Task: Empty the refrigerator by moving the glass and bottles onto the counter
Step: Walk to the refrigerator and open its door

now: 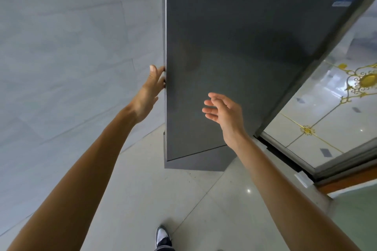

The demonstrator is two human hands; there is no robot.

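A tall dark grey refrigerator [234,47] fills the middle of the view, its door closed against the body. My left hand [150,91] is at the door's left edge, with the fingertips curled around that edge. My right hand [222,111] hovers in front of the door face with its fingers apart and nothing in it. The inside of the refrigerator is hidden, so no glass or bottles show. No counter is in view.
A grey tiled wall [71,57] stands close on the left of the refrigerator. At the right is a glossy floor with gold ornament [330,112] beyond a threshold strip [289,161]. Pale floor tiles [193,199] and my shoe [162,237] lie below.
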